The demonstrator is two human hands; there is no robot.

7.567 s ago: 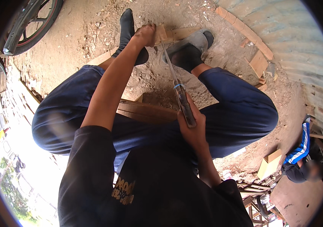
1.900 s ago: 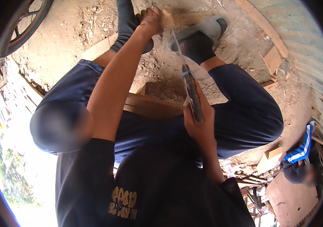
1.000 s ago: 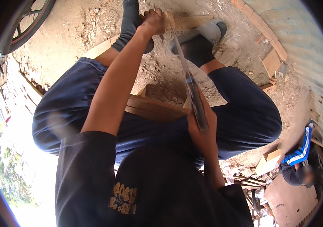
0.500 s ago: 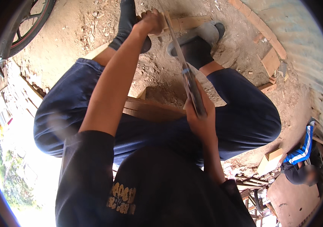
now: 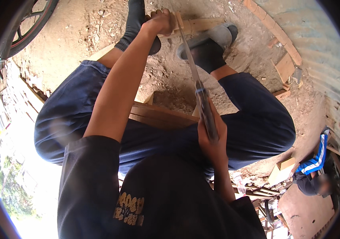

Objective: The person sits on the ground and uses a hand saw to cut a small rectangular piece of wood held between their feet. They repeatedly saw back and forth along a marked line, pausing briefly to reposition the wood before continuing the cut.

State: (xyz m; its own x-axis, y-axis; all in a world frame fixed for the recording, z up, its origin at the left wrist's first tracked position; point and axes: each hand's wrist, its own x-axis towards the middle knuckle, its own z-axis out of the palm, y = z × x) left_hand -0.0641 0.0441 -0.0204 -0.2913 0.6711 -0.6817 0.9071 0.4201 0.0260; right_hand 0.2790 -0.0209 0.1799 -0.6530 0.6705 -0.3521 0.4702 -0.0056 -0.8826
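Note:
My right hand (image 5: 213,139) is wrapped round the dark handle of a handsaw (image 5: 193,65). Its long, narrow blade points away from me, and the far end lies against a light wooden plank (image 5: 207,24) low over the ground. Beside the blade, on its left, my left hand (image 5: 162,22) is closed on the plank, with part of its fingers hidden. My right foot, in a dark sock and grey slipper (image 5: 217,38), rests next to the plank. The left foot in its dark sock (image 5: 135,24) is just left of my left hand.
A wooden beam (image 5: 162,115) lies under my thighs. Wood chips are strewn over the dirt floor (image 5: 78,32). A spoked wheel (image 5: 34,26) is at the far left, a corrugated metal wall (image 5: 321,47) at the right. Another person (image 5: 313,175) is at the lower right, near a brown board (image 5: 305,211).
My right hand has drawn the saw back toward me, its handle now lower in the view. The left hand keeps its place on the plank.

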